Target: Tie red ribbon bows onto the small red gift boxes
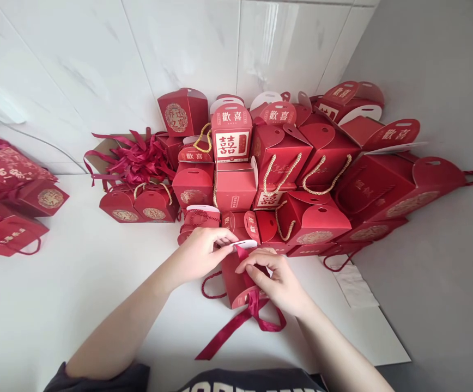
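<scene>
A small red gift box [234,279] with a dark red cord handle [208,288] sits on the table in front of me. My left hand [199,253] pinches its raised far flap, whose white inner side [248,244] shows. A dark red satin ribbon [225,333] hangs from the near flap, its tail lying on the tabletop. Another stretch of ribbon shows at the far flap, beside the fingertips of my right hand [275,275]. Those fingers are closed together over the box top and appear to pinch the ribbon; they partly hide it.
Behind my hands, red gift boxes [236,188] are stacked against the tiled wall [195,49]. Loose ribbons [140,158] lie in a heap in a carton left of the stack. More red boxes [3,231] stand at far left. A white tissue [355,286] lies near the table's right edge.
</scene>
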`<state>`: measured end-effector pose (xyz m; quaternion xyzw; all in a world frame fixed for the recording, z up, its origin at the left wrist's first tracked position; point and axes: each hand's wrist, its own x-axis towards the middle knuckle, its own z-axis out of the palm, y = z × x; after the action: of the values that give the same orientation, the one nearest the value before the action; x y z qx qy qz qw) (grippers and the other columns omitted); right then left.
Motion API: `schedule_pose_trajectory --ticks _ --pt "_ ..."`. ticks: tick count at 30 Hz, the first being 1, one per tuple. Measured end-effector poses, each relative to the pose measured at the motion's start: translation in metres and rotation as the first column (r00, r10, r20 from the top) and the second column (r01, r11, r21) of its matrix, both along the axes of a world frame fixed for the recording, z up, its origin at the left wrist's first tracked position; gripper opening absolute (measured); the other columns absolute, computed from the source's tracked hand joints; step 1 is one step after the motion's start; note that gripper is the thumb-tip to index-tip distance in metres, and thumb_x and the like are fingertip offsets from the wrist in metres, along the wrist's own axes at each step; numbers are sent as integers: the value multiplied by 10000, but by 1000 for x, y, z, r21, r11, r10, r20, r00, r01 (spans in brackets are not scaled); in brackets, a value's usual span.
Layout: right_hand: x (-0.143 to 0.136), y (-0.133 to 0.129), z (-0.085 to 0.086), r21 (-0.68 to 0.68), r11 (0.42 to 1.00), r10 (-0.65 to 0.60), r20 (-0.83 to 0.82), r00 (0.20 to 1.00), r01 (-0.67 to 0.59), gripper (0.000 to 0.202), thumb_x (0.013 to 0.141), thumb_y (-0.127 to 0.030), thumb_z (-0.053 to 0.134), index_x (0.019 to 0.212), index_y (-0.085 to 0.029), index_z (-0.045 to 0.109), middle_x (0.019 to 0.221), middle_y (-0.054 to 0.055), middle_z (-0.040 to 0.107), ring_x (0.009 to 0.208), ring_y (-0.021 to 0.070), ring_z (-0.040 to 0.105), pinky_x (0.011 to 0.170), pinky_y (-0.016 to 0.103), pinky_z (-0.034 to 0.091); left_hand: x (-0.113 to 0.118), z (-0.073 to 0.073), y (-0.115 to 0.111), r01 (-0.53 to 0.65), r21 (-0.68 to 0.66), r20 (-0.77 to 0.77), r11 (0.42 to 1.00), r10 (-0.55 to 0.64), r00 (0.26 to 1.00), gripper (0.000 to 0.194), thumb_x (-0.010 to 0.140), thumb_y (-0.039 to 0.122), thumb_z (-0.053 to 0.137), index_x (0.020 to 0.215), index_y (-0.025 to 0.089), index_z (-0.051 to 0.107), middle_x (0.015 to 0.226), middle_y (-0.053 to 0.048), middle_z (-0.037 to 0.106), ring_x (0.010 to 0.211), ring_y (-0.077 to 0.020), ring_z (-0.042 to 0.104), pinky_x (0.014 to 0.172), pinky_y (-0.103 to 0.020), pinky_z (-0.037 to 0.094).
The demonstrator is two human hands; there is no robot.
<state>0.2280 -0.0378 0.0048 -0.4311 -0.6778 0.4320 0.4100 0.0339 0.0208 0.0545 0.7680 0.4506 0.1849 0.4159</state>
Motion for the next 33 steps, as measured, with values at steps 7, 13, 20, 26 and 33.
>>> schedule_pose_trajectory --ticks 7,13,20,26,33 --pt "0 -1 -2 -23 999 -49 42 998 50 213 891 -149 544 817 -205 735 852 19 731 840 185 636 835 310 423 0 2 0 -3 14 -2 1000 3 1000 196 915 327 573 968 221 729 965 -4 762 913 -177 707 802 -263 551" --pt "-1 1 -2 -19 998 -55 72 996 57 229 885 -126 537 814 -207 740 854 21 741 841 189 645 842 314 432 -1 1 0 12 2 15 1000 -12 1000 220 917 325 562 1019 216 724 998 -29 761 936 -193 708 824 -280 561" --pt "-2 2 -3 -8 999 -32 74 997 32 213 889 -109 536 840 -204 720 867 18 728 870 187 650 863 311 443 1 0 -3 48 18 5 999 -48 999 273 929 364 530 1000 207 742 951 -29 764 851 -186 702 759 -264 555" --pt "0 0 -1 10 1000 -4 54 999 3 173 950 -218 542 937 -209 714 949 47 725 931 198 657 888 327 467 1 6 -4 -20 104 -57 994 26 998 261 934 351 517 841 195 704 819 8 738 734 -150 668 689 -235 505" --pt "38 -14 3 -64 998 -22 30 999 24 200 967 -306 546 1141 -238 616 1162 57 669 1078 202 621 939 319 476 -66 54 -19 -412 348 -86 842 467 880 255 878 440 601 891 197 680 869 37 735 799 -150 664 720 -229 490"
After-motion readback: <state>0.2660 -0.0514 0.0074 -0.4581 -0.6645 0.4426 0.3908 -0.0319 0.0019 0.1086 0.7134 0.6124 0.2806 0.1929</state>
